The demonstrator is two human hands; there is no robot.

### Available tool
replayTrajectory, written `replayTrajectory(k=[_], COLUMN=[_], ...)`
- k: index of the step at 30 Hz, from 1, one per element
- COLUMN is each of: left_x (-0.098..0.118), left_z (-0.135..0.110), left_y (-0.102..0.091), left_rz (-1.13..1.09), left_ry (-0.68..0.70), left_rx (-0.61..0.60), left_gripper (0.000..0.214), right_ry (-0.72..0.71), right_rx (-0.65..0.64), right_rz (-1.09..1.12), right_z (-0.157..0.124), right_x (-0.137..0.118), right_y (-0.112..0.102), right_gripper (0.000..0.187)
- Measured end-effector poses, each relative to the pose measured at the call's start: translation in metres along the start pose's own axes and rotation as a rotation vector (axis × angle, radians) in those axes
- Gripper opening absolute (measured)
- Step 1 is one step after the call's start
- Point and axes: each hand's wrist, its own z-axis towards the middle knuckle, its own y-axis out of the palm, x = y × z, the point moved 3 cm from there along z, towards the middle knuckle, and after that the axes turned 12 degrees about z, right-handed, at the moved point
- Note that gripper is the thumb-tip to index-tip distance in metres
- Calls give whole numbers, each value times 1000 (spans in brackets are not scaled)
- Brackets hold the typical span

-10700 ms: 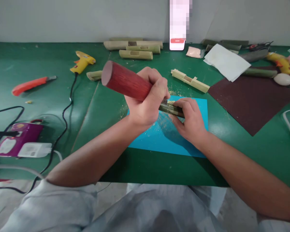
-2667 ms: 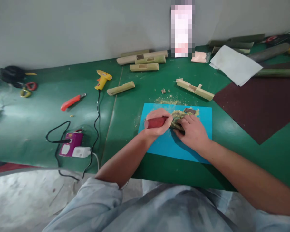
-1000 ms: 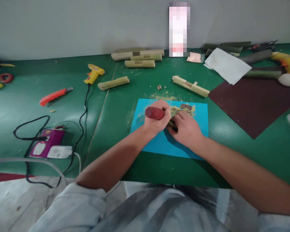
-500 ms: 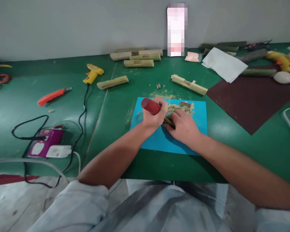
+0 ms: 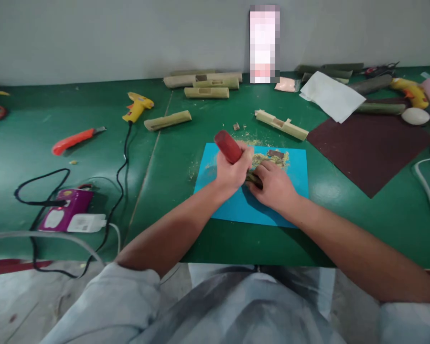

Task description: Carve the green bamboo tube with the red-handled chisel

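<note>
My left hand [image 5: 232,168] is wrapped round the thick red handle [image 5: 228,145] of a tool whose working end is hidden. The handle leans up and to the left. Pressed down beside it, my right hand [image 5: 274,184] grips a greenish bamboo piece [image 5: 253,179], most of which the fingers cover. Both hands are over a blue sheet [image 5: 265,210] on the green table. Pale shavings [image 5: 263,157] and a brown chip [image 5: 275,154] lie just beyond the fingers.
Behind the sheet lies a notched bamboo piece [image 5: 281,124]. More bamboo pieces [image 5: 206,92] rest by the wall. To the left are a yellow glue gun [image 5: 138,106], a red utility knife [image 5: 75,141] and a purple power strip [image 5: 66,210]. Brown sandpaper-like sheet [image 5: 369,157] lies right.
My left hand and the red handle have shifted slightly right, and the handle stands a little more upright. The right hand keeps its grip on the bamboo. The view has shifted slightly.
</note>
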Motion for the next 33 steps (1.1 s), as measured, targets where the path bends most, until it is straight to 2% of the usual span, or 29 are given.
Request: replayTrajectory(k=[3, 8, 12, 15, 18, 23, 28, 33], left_x=[1, -7, -9, -3, 6, 23, 36, 43], left_z=[-1, 1, 2, 0, -3, -4, -3, -6], left_y=[2, -4, -9, -12, -14, -16, -19, -22], left_rz=[49, 111, 73, 59, 18, -186, -192, -147], left_ry=[86, 154, 220, 283, 351, 309, 343, 352], left_rx=[-26, -29, -14, 3, 65, 240, 186, 108], left_gripper=[43, 48, 43, 38, 37, 41, 43, 38], right_ry=[2, 27, 25, 13, 23, 2, -116, -152], right_rx=[1, -15, -6, -1, 33, 135, 182, 203], right_rz=[-23, -41, -89, -114, -44, 118, 201, 190], right_z=[-1, 1, 2, 1, 0, 1, 1, 1], right_x=[-1, -1, 0, 0, 3, 5, -1, -3], right_y=[-1, -5, -9, -10, -13, -21, -27, -29], right_gripper=[14, 16, 21, 17, 9, 16, 21, 24])
